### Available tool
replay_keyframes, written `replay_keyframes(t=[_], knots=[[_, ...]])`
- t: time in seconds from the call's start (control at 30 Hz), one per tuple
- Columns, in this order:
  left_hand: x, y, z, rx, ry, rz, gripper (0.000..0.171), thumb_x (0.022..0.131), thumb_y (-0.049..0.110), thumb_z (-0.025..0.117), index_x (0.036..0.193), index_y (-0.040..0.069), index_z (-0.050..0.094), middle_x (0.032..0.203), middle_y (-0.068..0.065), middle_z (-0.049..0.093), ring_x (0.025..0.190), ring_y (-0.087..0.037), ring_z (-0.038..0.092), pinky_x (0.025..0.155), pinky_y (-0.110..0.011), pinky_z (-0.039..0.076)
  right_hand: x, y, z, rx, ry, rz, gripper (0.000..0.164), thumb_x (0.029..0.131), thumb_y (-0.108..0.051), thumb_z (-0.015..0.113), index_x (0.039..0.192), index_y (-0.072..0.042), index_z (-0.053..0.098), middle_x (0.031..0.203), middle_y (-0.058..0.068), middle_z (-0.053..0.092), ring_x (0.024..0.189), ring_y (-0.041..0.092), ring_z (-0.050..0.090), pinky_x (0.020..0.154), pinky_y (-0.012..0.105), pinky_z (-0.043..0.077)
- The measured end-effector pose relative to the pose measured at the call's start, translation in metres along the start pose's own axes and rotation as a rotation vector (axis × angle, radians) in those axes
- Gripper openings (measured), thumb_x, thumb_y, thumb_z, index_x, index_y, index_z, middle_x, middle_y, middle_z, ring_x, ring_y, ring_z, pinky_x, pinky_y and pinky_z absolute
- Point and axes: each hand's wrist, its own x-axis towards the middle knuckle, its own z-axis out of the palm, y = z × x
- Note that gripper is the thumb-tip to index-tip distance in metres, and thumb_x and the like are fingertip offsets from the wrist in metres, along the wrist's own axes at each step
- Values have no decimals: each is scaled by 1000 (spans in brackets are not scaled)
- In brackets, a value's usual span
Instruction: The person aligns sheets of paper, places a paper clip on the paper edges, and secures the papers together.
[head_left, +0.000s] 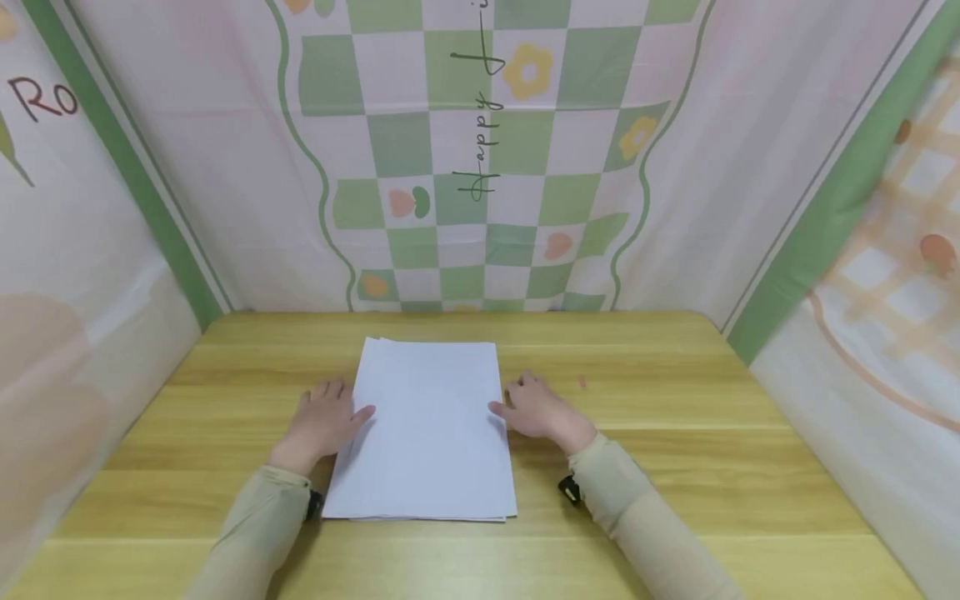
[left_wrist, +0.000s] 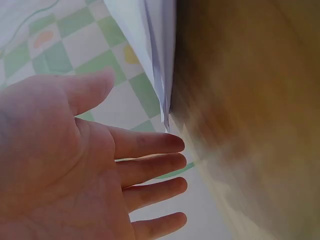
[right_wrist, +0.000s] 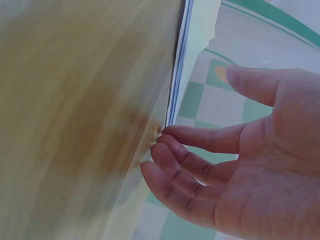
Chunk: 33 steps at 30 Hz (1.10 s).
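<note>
A stack of white paper sheets (head_left: pixel 431 433) lies on the wooden table, its edges slightly uneven at the bottom and top left. My left hand (head_left: pixel 326 421) is at the stack's left side, thumb over the top sheet. In the left wrist view that hand's fingers (left_wrist: pixel 150 167) are straight, with the index fingertip right at the paper's edge. On the opposite side is my right hand (head_left: pixel 536 408), thumb over the right margin. Seen from the right wrist, its fingers (right_wrist: pixel 187 165) are loosely bent, fingertips at the table surface beside the sheets' edge (right_wrist: pixel 180 65).
The wooden table (head_left: pixel 675 467) extends around the stack. A small reddish mark (head_left: pixel 582 382) shows on it to the right. Behind the table hangs a green-and-white checked cloth (head_left: pixel 480 150), and printed cloths hang at both sides. Both sleeves (head_left: pixel 258 521) have a dark device at the wrist.
</note>
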Motion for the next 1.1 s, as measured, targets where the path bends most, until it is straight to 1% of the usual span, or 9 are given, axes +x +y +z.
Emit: replay_keyframes(t=[0.2, 0.53, 0.67, 0.73, 0.8, 0.9, 0.97, 1.03, 1.1], knots=[[4, -1, 2, -31, -54, -14, 69, 100, 43, 39, 135, -16, 35, 140, -34, 37, 131, -50, 31, 105, -64, 23, 3, -2, -2, 88, -45, -14, 62, 98, -39, 48, 134, 11, 43, 140, 34, 36, 133, 44, 33, 109, 54, 28], [11, -6, 0, -117, -120, -34, 69, 101, 43, 36, 138, -16, 31, 144, -35, 30, 134, -52, 23, 106, -65, 21, 8, -2, -7, 207, -89, 21, 57, 99, -38, 45, 127, 11, 49, 133, 32, 47, 127, 44, 41, 103, 53, 37], [11, -5, -1, -129, -116, -19, 69, 101, 42, 37, 137, -16, 33, 141, -37, 31, 132, -54, 25, 105, -64, 25, 10, -1, -8, 260, -107, 50, 54, 98, -38, 47, 122, 9, 53, 117, 27, 58, 101, 33, 59, 88, 46, 48], [12, -5, -1, -147, -115, -19, 68, 101, 42, 37, 136, -16, 35, 140, -39, 31, 131, -55, 26, 104, -63, 27, 12, 0, -9, 334, -121, 86, 53, 97, -40, 48, 121, 8, 53, 108, 20, 60, 85, 25, 59, 81, 40, 51], [13, -4, -2, -172, -120, -25, 67, 100, 42, 37, 135, -16, 37, 139, -40, 31, 130, -55, 26, 103, -63, 28, 13, 3, -9, 442, -142, 113, 53, 97, -40, 48, 121, 7, 53, 101, 15, 58, 79, 19, 55, 78, 36, 52], [15, -3, -3, -218, -131, -42, 66, 100, 43, 38, 133, -15, 41, 138, -41, 29, 129, -55, 27, 102, -64, 29, 16, 8, -10, 619, -187, 143, 39, 98, -38, 47, 99, 0, 54, 83, 5, 49, 68, 14, 45, 71, 31, 52], [15, -2, -5, -250, -137, -47, 65, 100, 42, 39, 133, -14, 41, 138, -42, 27, 128, -55, 27, 102, -64, 30, 17, 11, -11, 702, -218, 142, 34, 99, -35, 46, 83, -6, 48, 74, 2, 43, 64, 12, 40, 67, 29, 50], [14, -2, -6, -290, -143, -47, 64, 100, 41, 39, 137, -12, 38, 139, -41, 26, 129, -54, 26, 102, -65, 29, 17, 12, -11, 745, -238, 147, 34, 99, -34, 45, 74, -12, 39, 69, -1, 39, 61, 12, 36, 64, 28, 47], [14, -2, -7, -324, -140, -41, 63, 100, 39, 40, 138, -11, 36, 139, -42, 25, 129, -54, 26, 102, -65, 29, 18, 12, -12, 761, -243, 146, 35, 99, -33, 45, 71, -13, 40, 67, -2, 39, 60, 12, 36, 63, 28, 47]])
